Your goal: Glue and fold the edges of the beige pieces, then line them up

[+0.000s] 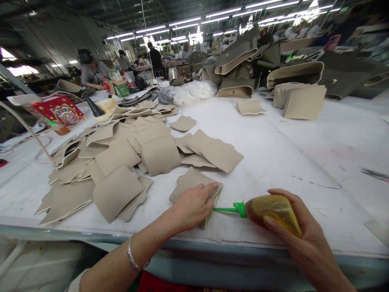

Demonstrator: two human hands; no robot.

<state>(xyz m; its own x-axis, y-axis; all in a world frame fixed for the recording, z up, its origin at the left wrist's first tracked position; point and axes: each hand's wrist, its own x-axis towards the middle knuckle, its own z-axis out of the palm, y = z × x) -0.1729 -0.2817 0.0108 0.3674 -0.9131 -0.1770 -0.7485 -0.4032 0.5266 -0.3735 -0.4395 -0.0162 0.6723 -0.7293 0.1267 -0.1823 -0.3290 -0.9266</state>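
Note:
My right hand (304, 231) is wrapped around a squeeze bottle (270, 209) of yellowish-brown liquid, probably glue. The bottle lies almost level, its thin green nozzle (226, 209) pointing left. The nozzle tip meets the edge of a beige leather-like panel (190, 180) near the table's front. On that panel rests my left hand (194, 205), its index finger stretched along the top and the other fingers curled at the edge. My left thumb is hidden. Just beyond and to the left lie more beige panels (161, 152) in a loose, overlapping heap.
Dark olive bag bodies (237, 61) are piled at the back right, beside a standing stack of beige panels (304, 101). Scissors (375, 174) lie at the right edge. Clear plastic (194, 92), a red box (59, 109) and a second green-tipped bottle (60, 129) sit farther back. People work behind.

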